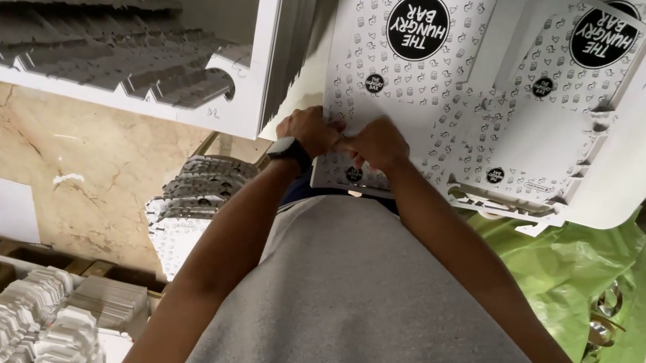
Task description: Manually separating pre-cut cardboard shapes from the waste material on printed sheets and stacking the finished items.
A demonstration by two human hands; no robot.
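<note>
Apparently both hands, left hand (310,129), right hand (378,143), clenched on printed cardboard sheet (408,83), fingertips hidden, sheet's top cut off

Hands (345,137) together on a flat box blank (412,57), stacked blanks (550,114) just right, plastic bag (583,283) nearer the body.

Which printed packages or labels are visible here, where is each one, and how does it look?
Flat carton sheet, held at its near edge by left hand and right hand: white, small grey icons, round black label.
Second carton sheet, to its right: same pattern, cut flaps.
Plain white stacks, lower left.
</note>
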